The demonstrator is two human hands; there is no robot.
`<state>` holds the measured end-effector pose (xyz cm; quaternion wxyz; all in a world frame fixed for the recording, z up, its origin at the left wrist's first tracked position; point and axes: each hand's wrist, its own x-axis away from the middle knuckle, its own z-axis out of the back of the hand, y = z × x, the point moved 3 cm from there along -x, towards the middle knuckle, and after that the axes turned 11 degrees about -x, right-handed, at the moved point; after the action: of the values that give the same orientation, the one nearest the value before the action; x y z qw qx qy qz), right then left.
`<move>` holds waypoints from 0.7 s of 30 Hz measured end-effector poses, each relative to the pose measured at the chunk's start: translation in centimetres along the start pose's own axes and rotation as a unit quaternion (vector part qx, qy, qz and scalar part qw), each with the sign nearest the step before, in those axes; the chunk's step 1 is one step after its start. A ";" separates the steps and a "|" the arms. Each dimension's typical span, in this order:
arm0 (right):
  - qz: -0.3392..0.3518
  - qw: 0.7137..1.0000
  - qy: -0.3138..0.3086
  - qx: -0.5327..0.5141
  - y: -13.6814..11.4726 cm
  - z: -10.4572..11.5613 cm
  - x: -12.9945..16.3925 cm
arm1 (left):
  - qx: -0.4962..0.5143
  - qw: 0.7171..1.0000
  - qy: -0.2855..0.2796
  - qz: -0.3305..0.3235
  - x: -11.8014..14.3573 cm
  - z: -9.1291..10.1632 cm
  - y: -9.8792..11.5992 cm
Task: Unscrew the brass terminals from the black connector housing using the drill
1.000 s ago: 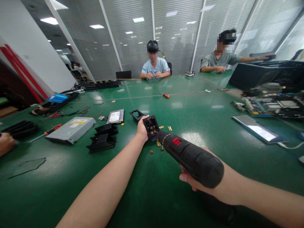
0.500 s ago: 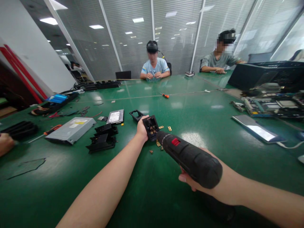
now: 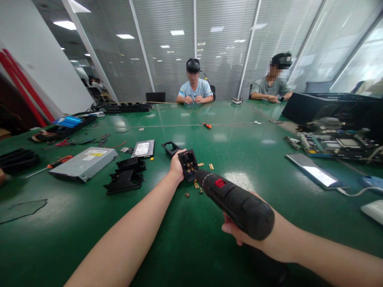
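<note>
Opt. drive (image 3: pixel 83 164) sits well L of the black housing (image 3: pixel 188 164). Two blk parts (image 3: pixel 124 181) lie between drive & housing; HDD (image 3: pixel 143 148) is L of the housing & a bit farther from the person. Blk frame (image 3: pixel 171 152) is just beyond the housing, far-L side.

L hand (image 3: pixel 177 165) is clamped on the housing's L side, some fingers hidden behind it. It's the nearer hand by a lot, in direct contact. Housing is tilted, open face up & toward the person, long axis running approx. away from them. Can't tell if its base touches the table.

Loose screws (image 3: pixel 187 195) lie just near-side of the housing; brass plates (image 3: pixel 211 166) lie R of it and by its near edge.

Drill (image 3: pixel 236 203) is near-R of the housing, long axis diagonal, nose pointing far-L right at the housing's near-R corner (bit/screw contact not visible, chuck's in the way). R hand (image 3: pixel 243 235) is wrapped round the drill grip, well apart from housing and L hand.
</note>
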<state>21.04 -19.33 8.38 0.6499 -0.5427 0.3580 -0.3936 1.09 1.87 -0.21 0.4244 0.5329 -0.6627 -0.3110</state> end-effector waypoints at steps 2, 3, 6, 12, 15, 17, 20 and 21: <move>-0.026 0.999 0.001 -0.019 0.3 0.0 0.0 | 0.004 1.000 0.001 0.005 0.1 -0.1 0.1; -0.043 0.999 0.002 -0.028 0.4 -0.1 0.0 | 0.012 1.000 0.004 0.008 0.1 -0.1 0.1; -0.059 0.998 0.000 -0.037 0.4 -0.1 0.0 | 0.045 0.999 0.016 0.019 0.2 -0.2 0.1; 0.002 1.000 0.009 0.024 -0.3 -0.1 0.0 | 0.063 0.997 0.023 0.026 0.5 -0.4 0.2; 0.002 1.000 0.007 0.021 0.0 -0.1 0.0 | 0.063 0.997 0.025 0.027 0.5 -0.4 0.3; -0.010 1.000 0.004 0.006 0.3 -0.1 0.0 | 0.062 0.997 0.024 0.026 0.5 -0.4 0.2; -0.019 1.000 0.000 -0.005 0.5 0.0 -0.2 | 0.060 0.998 0.022 0.024 0.3 -0.4 0.1; -0.014 1.000 -0.001 -0.003 0.5 0.0 -0.2 | 0.058 0.998 0.022 0.023 0.2 -0.4 0.1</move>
<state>21.04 -19.09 7.95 0.6428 -0.5500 0.3512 -0.4012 1.36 1.67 0.08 0.4141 0.5477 -0.6825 -0.2505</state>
